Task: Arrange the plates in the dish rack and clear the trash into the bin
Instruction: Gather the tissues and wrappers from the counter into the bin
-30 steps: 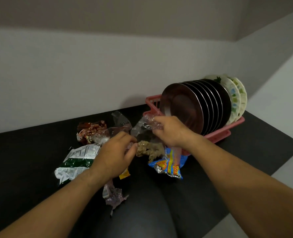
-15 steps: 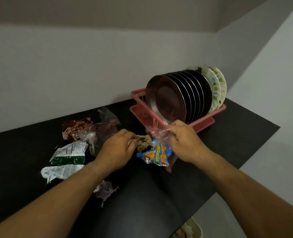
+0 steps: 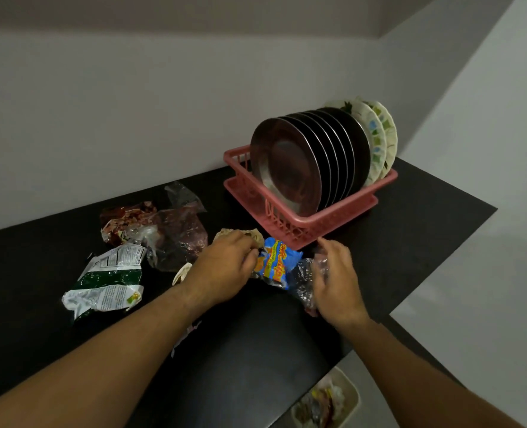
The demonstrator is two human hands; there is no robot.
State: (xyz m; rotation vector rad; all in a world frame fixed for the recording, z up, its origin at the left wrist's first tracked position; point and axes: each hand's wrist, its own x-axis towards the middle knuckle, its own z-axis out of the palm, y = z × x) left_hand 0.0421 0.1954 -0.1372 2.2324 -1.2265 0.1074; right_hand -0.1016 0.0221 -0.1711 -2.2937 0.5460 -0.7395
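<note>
Left hand (image 3: pixel 225 267) pinched the blue wrapper (image 3: pixel 276 262) at its edge; right hand (image 3: pixel 336 282), just beside, curled round crumpled clear plastic (image 3: pixel 304 278), both on the tabletop (image 3: pixel 410 227) before the dish rack (image 3: pixel 318 223) holding upright plates (image 3: pixel 290 168)

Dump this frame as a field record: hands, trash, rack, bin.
left hand: fingers curled against blue wrapper; grip unclear
right hand: holds clear plastic beside the wrapper
counter: black; loose trash includes green-and-white packet, red wrapper, brown crumpled paper
dish rack: pink, at the counter's right end
plates: standing on edge in the rack; metal ones in front, patterned ones behind
bin: on the floor below the counter edge, trash inside
</note>
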